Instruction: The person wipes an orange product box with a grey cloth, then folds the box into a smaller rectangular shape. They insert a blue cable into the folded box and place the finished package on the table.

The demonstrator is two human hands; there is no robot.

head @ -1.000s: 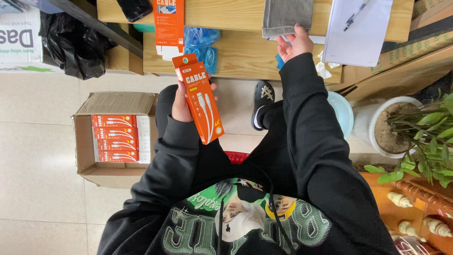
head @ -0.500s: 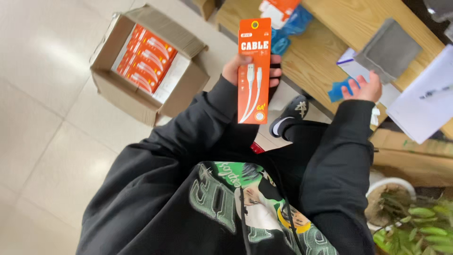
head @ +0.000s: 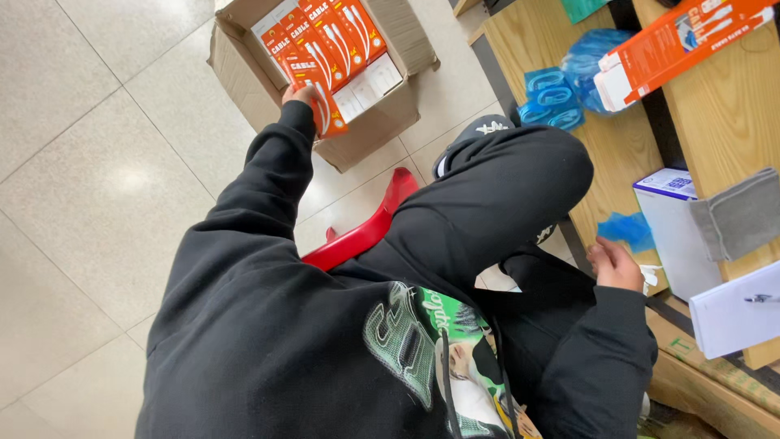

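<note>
My left hand (head: 299, 93) grips an orange cable package (head: 325, 104) and holds it at the near edge of an open cardboard box (head: 244, 69) on the floor. Inside the box lie several more orange cable packages (head: 329, 31) beside a white sheet. My right hand (head: 615, 264) rests near my knee, fingers loosely curled, holding nothing, close to a white and blue box (head: 674, 223) on the lower wooden shelf. I wear a black sweatshirt and sit on a red stool (head: 361, 236).
A wooden shelf unit (head: 715, 106) stands to the right with blue plastic bags (head: 561, 81), a long orange box (head: 674, 45), a grey cloth (head: 743, 213) and a white notepad with a pen (head: 735, 313). Pale floor tiles (head: 97, 162) spread on the left.
My left hand has swung the orange package from in front of me down to the cardboard box. My right hand has dropped from the shelf to beside my knee. The view turned left.
</note>
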